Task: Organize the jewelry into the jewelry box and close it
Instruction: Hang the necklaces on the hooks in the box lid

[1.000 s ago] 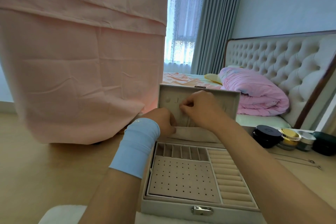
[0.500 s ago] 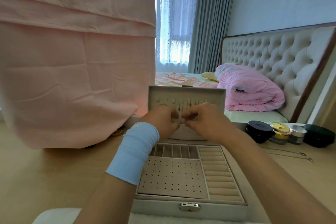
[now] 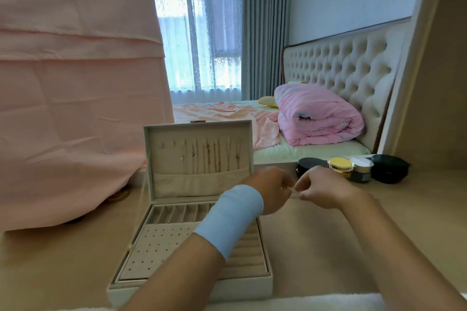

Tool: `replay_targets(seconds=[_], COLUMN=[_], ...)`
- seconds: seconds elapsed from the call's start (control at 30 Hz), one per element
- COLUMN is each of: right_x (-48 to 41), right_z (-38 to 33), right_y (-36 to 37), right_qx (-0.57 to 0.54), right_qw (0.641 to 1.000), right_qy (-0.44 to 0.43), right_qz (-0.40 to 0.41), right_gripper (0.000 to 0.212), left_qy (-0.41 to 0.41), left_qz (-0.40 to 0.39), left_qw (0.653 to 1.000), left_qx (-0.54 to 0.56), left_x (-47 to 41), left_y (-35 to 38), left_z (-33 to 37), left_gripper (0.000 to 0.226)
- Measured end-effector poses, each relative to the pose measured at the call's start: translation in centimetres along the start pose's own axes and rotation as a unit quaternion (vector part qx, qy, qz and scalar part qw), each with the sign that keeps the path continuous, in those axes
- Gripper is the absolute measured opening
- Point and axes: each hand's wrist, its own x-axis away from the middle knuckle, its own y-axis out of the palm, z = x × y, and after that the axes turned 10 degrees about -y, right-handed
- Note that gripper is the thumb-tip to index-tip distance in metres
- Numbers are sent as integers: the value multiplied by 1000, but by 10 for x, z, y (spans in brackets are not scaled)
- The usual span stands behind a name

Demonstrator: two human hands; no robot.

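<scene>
The cream jewelry box [image 3: 192, 288] stands open on the table at lower left. Its lid [image 3: 156, 139] is upright, and several necklaces [image 3: 214, 156] hang inside it above a fabric pocket. The tray shows slots, a hole-punched earring panel [image 3: 156, 252] and ring rolls. My left hand [image 3: 270, 189], with a light blue wristband [image 3: 232, 217], and my right hand [image 3: 326, 189] meet just right of the box, low over the table. Their fingertips pinch a thin chain [image 3: 294, 192] between them; it is blurred and mostly hidden.
Behind my hands stand a black round case [image 3: 309, 164], a gold-lidded jar [image 3: 340, 165], a white-lidded jar [image 3: 362, 169] and a dark case [image 3: 389, 168]. A pink cloth [image 3: 75, 108] hangs at left. A white towel [image 3: 278, 303] lies along the near edge.
Both hands have left the box lid and moved right and down to the table beside the box, where they now pinch a thin chain. The view has shifted right.
</scene>
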Motion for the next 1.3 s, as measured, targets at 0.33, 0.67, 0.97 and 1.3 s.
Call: replay_targets(seconds=[0.33,0.67,0.97,1.3], right_x=[-21,-18,-16,-6], right_z=[37,48,46,35], right_y=[31,22,23,1], right_qx=[4,-20,-48,-179], right_qw=[999,999,998,981], right_qy=[8,15,15,-69], right_qz=[-39,-41,-35,16], right_gripper=[36,24,29,7], left_qy=[-51,-50,-45,-65], left_qz=[-94,-83,-29,19], left_qw=[974,972,954,997], left_qx=[-201,-215,-296,-34], left_x=[-72,-79,-77,-60], left_y=[52,66,70,40], left_z=[16,19,19,18], left_gripper=[39,31,25,17])
